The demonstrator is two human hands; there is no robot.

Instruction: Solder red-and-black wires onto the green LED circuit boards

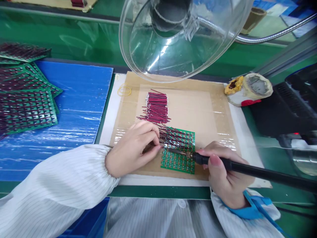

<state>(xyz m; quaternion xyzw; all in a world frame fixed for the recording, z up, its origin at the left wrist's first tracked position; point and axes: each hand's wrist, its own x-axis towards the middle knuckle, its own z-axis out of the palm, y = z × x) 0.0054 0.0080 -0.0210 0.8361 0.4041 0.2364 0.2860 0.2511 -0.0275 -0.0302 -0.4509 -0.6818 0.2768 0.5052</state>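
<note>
A green circuit board panel [177, 162] lies in front of me, with dark red wires [174, 135] across its upper rows and small bare pads below. My left hand [138, 147] is at the panel's left edge, thumb and forefinger pinched together. What seems to be a thin wire is between the fingertips, mostly hidden by them. My right hand [225, 168] is closed around the black handle of a soldering iron [203, 158]. The iron's tip points left onto the panel, close to my left fingertips. Beyond the panel lies a pile of cut red wires [157, 107].
Wired panels [27, 109] are stacked on a blue sheet [81, 99] at left. Overhead hangs a clear fume hood [183, 56] on a flexible metal arm. A tin with yellow sponge [234, 86] stands right, beside a black device [279, 105]. Rubber bands [124, 90] lie on the brown board.
</note>
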